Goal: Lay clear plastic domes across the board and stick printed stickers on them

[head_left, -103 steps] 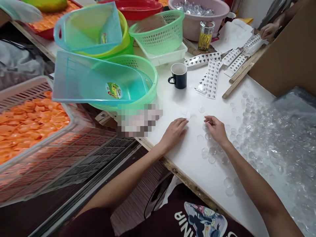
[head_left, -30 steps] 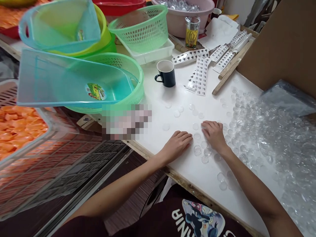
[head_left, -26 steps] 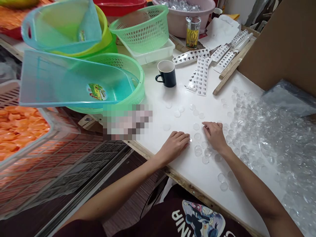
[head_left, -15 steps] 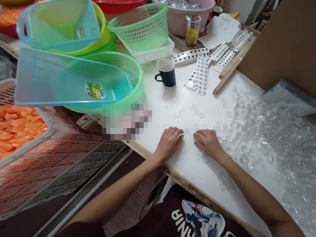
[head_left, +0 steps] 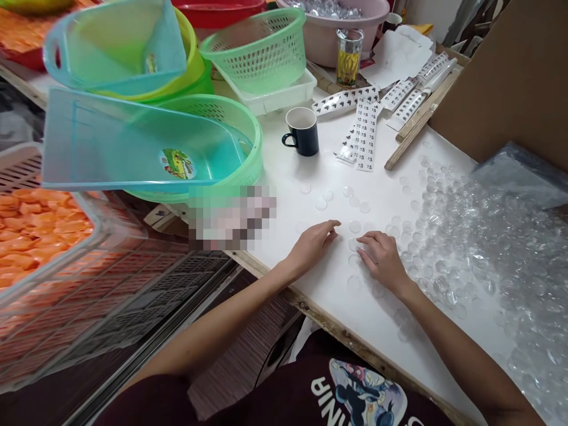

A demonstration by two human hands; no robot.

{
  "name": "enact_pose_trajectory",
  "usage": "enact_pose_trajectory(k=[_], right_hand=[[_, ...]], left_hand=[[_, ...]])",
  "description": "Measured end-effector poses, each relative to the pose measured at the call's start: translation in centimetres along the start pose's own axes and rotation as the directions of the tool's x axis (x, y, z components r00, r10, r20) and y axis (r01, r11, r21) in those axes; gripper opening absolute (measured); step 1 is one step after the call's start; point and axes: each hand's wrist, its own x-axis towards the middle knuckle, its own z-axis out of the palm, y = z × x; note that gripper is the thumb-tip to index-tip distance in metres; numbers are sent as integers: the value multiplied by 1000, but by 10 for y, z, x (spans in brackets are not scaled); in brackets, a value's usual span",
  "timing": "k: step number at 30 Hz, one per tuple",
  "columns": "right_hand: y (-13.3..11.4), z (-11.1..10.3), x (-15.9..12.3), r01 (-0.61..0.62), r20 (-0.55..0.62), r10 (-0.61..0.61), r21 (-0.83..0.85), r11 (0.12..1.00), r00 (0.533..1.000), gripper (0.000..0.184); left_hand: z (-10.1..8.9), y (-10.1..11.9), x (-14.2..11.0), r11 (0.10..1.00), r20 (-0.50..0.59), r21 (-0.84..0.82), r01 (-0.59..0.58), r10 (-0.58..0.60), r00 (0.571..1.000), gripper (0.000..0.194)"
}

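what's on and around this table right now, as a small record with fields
left hand: fingers bent, near clear round plastic discs; hold unclear
right hand: fingers bent, beside loose discs; hold unclear
large heap of clear discs: right side of flat white tabletop
dark glossy mug with white interior: upright on tabletop
pale slatted plastic crate: holds orange plastic pieces

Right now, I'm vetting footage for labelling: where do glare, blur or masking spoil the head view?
Head view, right: bright glints speckle the heap of clear round plastic discs; head view, left: the white slatted plastic crate looks smeared; head view, centre-left: a pixelated patch hides detail at the edge of the white tabletop.
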Motion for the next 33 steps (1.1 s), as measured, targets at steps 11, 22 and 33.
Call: enact_pose_trajectory(k=[11,22,33], right_hand=[[-8,11,-18,100,111,-107,70,993,988,22],[-3,-1,-25,-53,-17,54,73,996,998,18],[13,-18,-55,-82,-113,74,-69,994,991,19]], left_hand=[[11,-16,-17,964,148,235,-122,88,985,44],[-4,-50,16,962,143,251,-104,70,987,52],[15,-2,-14,930,295,133,-342,292,910,70]])
